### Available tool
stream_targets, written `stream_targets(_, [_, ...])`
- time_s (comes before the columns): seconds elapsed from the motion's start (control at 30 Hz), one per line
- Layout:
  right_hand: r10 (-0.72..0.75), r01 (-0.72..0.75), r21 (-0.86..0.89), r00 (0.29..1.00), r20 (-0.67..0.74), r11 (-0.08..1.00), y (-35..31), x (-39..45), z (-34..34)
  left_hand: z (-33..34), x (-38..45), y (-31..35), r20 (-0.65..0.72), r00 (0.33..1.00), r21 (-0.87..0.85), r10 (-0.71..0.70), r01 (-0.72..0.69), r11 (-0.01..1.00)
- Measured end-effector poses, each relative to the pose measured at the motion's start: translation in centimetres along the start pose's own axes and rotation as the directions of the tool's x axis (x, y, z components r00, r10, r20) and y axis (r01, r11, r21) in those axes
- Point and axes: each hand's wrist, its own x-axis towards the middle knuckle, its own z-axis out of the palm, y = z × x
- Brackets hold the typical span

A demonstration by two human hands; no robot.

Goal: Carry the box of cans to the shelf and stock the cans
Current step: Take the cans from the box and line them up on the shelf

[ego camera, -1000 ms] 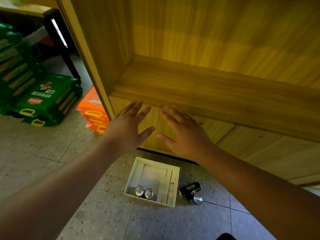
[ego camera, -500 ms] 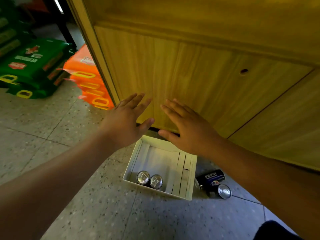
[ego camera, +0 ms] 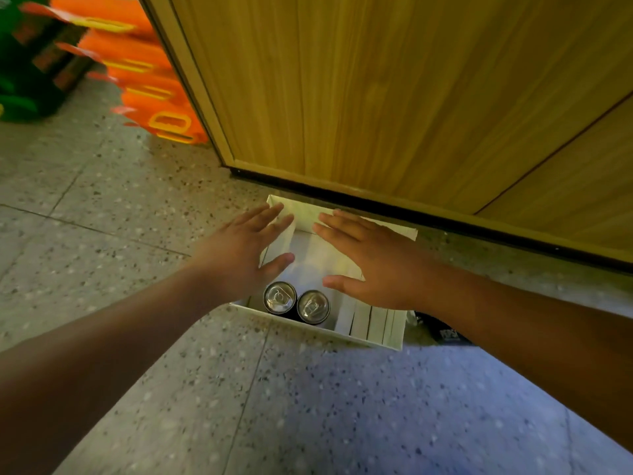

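Both flat hands (ego camera: 239, 255) (ego camera: 373, 265) seemingly above cardboard box (ego camera: 342, 334).

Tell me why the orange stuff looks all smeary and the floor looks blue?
Head view: the orange packs at top left are blurred, probably camera motion; the two cans in the white box stay sharp. A bluish cast tints the floor at bottom right; its source isn't visible.

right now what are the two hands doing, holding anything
Left hand: open, fingers spread, holding nothing, above the box.
Right hand: open, flat, holding nothing, over the box beside the two cans.
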Motion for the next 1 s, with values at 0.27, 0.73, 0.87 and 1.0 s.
stream_targets(0.27, [-0.028, 0.031, -0.013, 0.989, 0.148, 0.999, 1.2, -0.1, 4.7, 3.9, -1.2, -0.9, 0.156, 0.987, -0.041, 0.043, -0.037, 0.998])
stream_targets(0.73, [-0.11, 0.109, 0.015, 0.975, 0.191, 0.994, 0.6, 0.2, 8.5, 5.4, -2.6, -2.1, 0.213, 0.961, 0.067, 0.174, -0.192, 0.979])
stream_targets(0.87, [-0.09, 0.078, 0.064, 0.975, 0.202, 0.995, 0.7, 0.9, 8.8, 5.0, -2.7, -1.0, 0.144, 0.979, 0.057, 0.142, -0.151, 0.987])
stream_targets(1.0, [-0.029, -0.004, 0.16, 0.979, 0.202, 0.987, 0.6, 1.7, 9.2, 5.4, -1.9, -0.4, 0.161, 0.986, -0.015, 0.048, -0.047, 0.999])
